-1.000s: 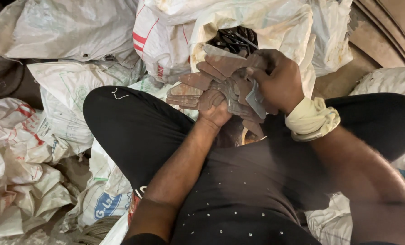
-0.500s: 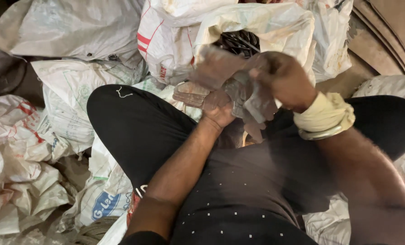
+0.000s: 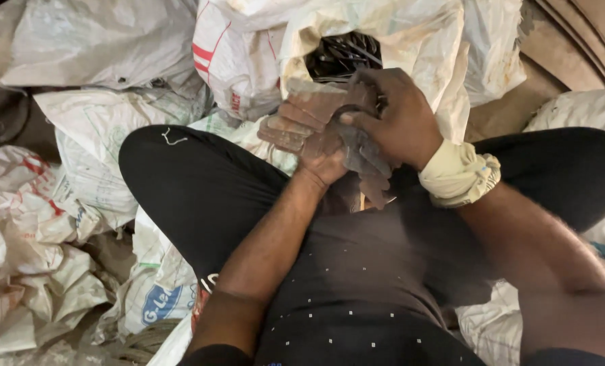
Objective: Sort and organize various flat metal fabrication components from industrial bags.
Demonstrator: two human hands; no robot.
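The left hand (image 3: 326, 159) is closed around the lower end of a fanned bundle of flat, rusty metal strips (image 3: 302, 122), held above the lap. The right hand (image 3: 401, 125) curls over the bundle's top, fingers pressing the strips together. The open white sack (image 3: 391, 34) just beyond holds more dark pieces, so much sorting appears left.

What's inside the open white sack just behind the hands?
The open white sack shows a dark tangle of thin black pieces at its mouth. The right hand and the sack's folds cover the rest.
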